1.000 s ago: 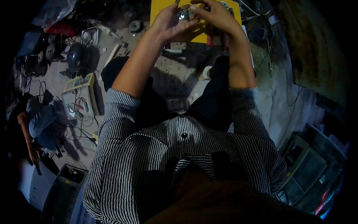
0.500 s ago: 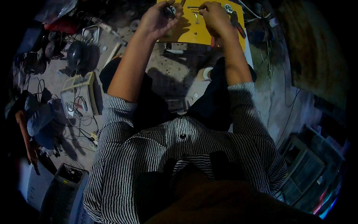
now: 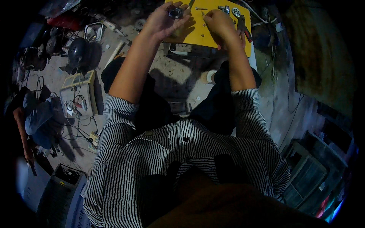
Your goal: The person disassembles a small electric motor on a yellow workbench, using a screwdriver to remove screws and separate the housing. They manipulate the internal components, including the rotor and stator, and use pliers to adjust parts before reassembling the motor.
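Observation:
My left hand [image 3: 164, 22] is palm up over the left side of a yellow board [image 3: 189, 37]. Its fingers curl loosely around a dark, shiny ring-shaped part [image 3: 175, 13]. Over the middle of the same board, my right hand [image 3: 221, 25] has thumb and fingertips pressed together; whatever is between them is too small or hidden to make out. Close to those fingertips lie a screw [image 3: 201, 8] and a few tiny parts. Beyond the right hand sit a chrome metal tool piece [image 3: 224, 8], a ratchet-like tool [image 3: 236, 13] and pliers [image 3: 243, 29] with red and black handles.
Pale cables [image 3: 262, 21] run past the board's right edge. A white cup-like object [image 3: 209, 76] stands on the floor between my legs. To the left are a dark helmet-shaped object [image 3: 77, 52] and a beige box [image 3: 79, 95] with wires; another person's arm [image 3: 23, 133] shows farther left.
My right hand has drawn back slightly toward me, uncovering the chrome tool piece. My left palm has turned so that the ring-shaped part shows more fully.

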Tool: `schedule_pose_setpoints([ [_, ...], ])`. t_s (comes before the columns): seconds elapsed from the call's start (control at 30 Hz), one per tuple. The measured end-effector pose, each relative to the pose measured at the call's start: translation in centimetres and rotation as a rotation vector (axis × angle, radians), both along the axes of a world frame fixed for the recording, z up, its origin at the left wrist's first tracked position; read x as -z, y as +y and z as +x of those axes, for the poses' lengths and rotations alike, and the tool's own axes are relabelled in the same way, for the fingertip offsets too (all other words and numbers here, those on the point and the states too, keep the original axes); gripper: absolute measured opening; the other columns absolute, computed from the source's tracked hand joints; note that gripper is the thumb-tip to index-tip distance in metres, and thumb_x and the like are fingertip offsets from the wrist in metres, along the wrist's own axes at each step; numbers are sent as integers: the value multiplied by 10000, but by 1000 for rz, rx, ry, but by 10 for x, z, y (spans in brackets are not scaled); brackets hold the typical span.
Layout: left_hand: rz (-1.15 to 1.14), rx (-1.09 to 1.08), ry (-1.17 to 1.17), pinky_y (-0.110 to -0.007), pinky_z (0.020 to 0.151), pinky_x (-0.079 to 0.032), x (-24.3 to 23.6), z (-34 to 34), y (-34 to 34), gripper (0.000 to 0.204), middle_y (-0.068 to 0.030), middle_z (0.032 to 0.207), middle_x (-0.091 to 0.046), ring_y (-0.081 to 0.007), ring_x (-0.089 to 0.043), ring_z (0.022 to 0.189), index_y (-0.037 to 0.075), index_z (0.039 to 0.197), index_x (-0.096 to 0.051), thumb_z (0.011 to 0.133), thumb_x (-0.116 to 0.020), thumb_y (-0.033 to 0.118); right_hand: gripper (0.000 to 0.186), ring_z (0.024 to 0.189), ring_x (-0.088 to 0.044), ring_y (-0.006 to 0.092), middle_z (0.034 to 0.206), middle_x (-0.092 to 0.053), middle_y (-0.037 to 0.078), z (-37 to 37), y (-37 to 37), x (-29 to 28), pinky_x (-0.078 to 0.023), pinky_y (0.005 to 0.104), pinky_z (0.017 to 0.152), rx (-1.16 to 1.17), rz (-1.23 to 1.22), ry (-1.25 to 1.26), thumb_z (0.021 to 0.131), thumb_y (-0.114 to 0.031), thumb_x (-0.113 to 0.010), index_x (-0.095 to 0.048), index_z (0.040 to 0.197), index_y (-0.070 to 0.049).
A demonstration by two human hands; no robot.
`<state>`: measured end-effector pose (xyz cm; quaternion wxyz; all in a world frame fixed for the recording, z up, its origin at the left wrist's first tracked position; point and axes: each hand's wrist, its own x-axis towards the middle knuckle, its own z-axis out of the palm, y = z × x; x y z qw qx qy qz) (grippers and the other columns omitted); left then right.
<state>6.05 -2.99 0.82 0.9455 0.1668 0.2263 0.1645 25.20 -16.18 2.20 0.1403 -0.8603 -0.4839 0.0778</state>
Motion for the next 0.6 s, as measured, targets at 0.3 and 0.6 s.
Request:
schedule_pose_setpoints([
  [0.3,130,89,-84,-383,928,-627,35,7,13,352,-224,1269,-609,-326,-682,1095,-10,1314,-512,1077,-476,248,314,1011,-639,432,1142,-640,268,0,16,-22,-517,528,871,-114,104,-71,975,-209,-637,-649,1152,50],
  [0.6,132,22,-37,-415,1006,-592,39,9,13,387,-245,1273,-584,-363,-646,1161,-25,1334,-499,1102,-399,267,280,993,-650,408,1112,-654,250,-18,19,-38,-526,509,850,-80,24,-6,996,-207,-631,-649,1108,49],
])
